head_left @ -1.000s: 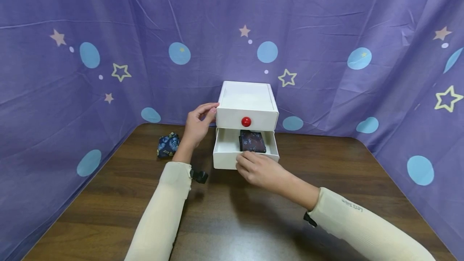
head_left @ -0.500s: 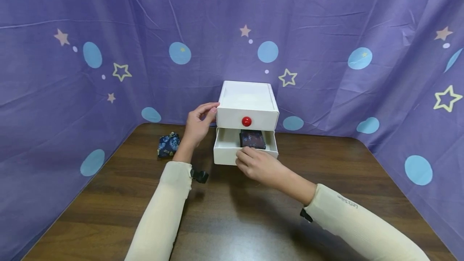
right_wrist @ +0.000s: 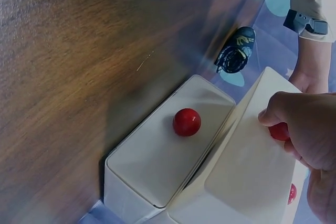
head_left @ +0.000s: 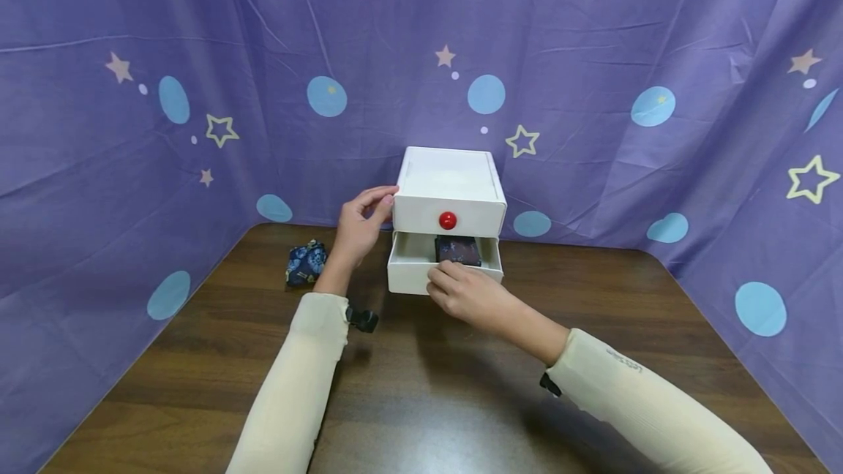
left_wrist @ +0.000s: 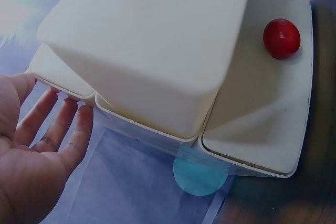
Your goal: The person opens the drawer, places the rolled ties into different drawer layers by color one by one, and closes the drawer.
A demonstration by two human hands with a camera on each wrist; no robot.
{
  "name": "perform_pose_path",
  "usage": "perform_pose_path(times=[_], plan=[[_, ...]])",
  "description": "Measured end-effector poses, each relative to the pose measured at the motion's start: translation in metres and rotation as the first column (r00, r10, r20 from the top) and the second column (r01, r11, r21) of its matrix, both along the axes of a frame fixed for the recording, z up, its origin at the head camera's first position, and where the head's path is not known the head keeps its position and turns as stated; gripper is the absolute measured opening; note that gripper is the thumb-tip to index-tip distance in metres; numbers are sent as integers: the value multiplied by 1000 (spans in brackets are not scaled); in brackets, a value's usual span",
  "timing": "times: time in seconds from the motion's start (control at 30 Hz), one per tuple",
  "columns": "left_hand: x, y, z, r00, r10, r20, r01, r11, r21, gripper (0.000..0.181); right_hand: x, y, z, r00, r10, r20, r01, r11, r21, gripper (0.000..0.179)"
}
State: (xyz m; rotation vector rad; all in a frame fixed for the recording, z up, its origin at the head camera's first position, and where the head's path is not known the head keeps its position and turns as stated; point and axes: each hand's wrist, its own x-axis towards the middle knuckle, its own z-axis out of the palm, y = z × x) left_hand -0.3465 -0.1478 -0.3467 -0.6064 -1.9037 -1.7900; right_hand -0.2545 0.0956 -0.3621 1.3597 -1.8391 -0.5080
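A white drawer unit (head_left: 448,172) stands at the back of the table. Its middle drawer (head_left: 407,279) is partly pulled out, and a dark folded flowered cloth (head_left: 459,250) lies inside. My right hand (head_left: 470,295) pinches that drawer's red knob (right_wrist: 280,131), seen in the right wrist view. With fingers extended, my left hand (head_left: 358,231) rests its fingertips against the unit's left side near the top tier. Another red knob (head_left: 448,220) sits on the closed top drawer. The closed bottom drawer (right_wrist: 157,156) shows its own red knob in the right wrist view.
A rolled dark blue patterned cloth (head_left: 306,263) lies on the wooden table (head_left: 395,386), left of my left forearm. Purple curtains (head_left: 560,35) with stars and blue spots hang behind and at both sides, close behind the unit.
The middle drawer has slid some way inward, with my right hand moving along with it. More of the folded cloth is now covered by the top tier and drawer front. My left hand stays put.
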Motion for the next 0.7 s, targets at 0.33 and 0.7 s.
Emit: perform_pose_path(times=[0.33, 0.7], plan=[[-1, -1, -1, 1000, -3, -10, 3, 1000, -9, 31, -11, 0, -2, 1000, 26, -12, -27, 999, -32, 13], [-2, -1, -1, 1000, -2, -7, 2, 1000, -5, 31, -21, -1, -2, 1000, 20, -1, -20, 999, -41, 10]])
